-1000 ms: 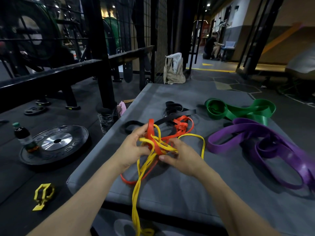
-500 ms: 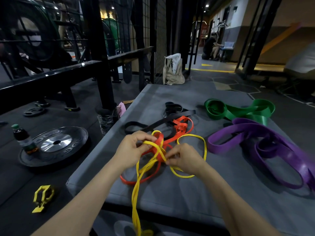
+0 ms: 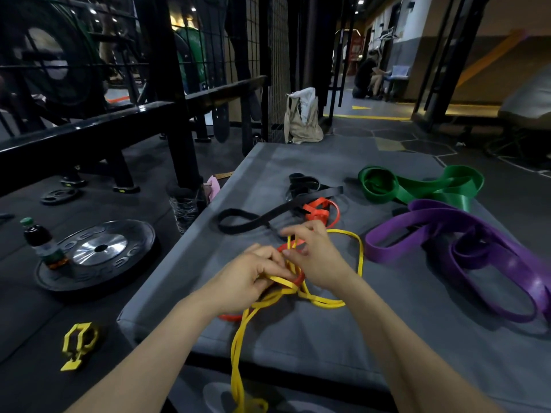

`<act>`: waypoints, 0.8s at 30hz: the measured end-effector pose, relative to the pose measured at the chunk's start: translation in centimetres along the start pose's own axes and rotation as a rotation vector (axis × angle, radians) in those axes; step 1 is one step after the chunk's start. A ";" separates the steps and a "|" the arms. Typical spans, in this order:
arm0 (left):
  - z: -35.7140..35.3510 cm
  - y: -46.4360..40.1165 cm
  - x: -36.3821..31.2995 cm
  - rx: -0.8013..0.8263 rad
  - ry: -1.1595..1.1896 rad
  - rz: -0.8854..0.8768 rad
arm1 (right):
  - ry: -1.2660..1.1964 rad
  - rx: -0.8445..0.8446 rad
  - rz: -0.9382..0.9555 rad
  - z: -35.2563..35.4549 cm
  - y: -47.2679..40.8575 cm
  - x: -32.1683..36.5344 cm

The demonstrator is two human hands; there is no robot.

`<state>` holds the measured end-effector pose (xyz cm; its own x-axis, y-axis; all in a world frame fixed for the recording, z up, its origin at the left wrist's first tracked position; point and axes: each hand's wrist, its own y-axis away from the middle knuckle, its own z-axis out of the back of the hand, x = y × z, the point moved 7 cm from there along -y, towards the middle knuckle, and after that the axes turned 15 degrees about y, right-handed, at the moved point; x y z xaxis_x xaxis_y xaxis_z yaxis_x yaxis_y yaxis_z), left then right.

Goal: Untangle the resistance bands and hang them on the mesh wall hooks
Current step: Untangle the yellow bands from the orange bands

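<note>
A gym: a weight plate lies on the dark rubber floor beside a black steel rack, with resistance bands nearby.

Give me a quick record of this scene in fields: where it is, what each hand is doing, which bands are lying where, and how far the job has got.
place: gym, grey mat beside a mesh wall
left hand: grips the yellow band at the knot
right hand: pinches strands of the knot
orange band: tangled with the yellow one
black band: on the mat, behind the hands
green band: far right of the mat
purple band: right of the hands
progress: no band hung yet
</note>
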<state>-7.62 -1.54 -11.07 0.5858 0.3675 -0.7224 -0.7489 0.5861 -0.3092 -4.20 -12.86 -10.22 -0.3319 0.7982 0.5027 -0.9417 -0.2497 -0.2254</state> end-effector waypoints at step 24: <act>1.3 -2.2 1.7 -0.405 0.132 0.305 | -1.424 -0.120 -0.248 1.8 1.2 -0.7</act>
<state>-4.60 -1.26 -10.85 0.2976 0.3686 -0.8807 -0.9546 0.1305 -0.2680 -5.13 -14.74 -9.33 -0.0027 -0.4160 0.9094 -0.9955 -0.0854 -0.0420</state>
